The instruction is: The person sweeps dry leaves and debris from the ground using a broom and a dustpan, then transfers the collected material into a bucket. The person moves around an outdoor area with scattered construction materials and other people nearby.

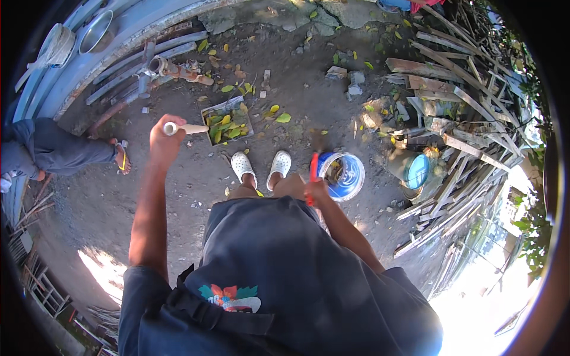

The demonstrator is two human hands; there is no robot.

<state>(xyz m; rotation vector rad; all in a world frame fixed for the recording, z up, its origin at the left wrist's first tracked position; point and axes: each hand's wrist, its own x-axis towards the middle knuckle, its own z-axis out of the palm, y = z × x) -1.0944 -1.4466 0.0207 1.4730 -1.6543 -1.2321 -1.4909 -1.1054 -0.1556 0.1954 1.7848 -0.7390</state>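
Observation:
My left hand (164, 144) is closed round the pale handle (193, 128) of a long-handled dustpan. Its box-shaped pan (249, 132) rests on the ground ahead of my feet, with green and yellow leaves (230, 126) in it. In my right hand (316, 190) is a red-handled tool (314, 166), held beside my right leg. A dark blur lies past the handle's far end, so the tool's kind cannot be made out. Just right of that hand stands a blue and white bucket (356, 178) with some brownish material inside.
Loose leaves (283, 118) dot the dirt ground. Wooden planks (439, 71) are heaped along the right, near a toppled container with a light-blue end (418, 171). At the left another person's leg and sandalled foot (122, 157) reach in. Pipes (178, 70) and a metal basin (97, 32) lie upper left.

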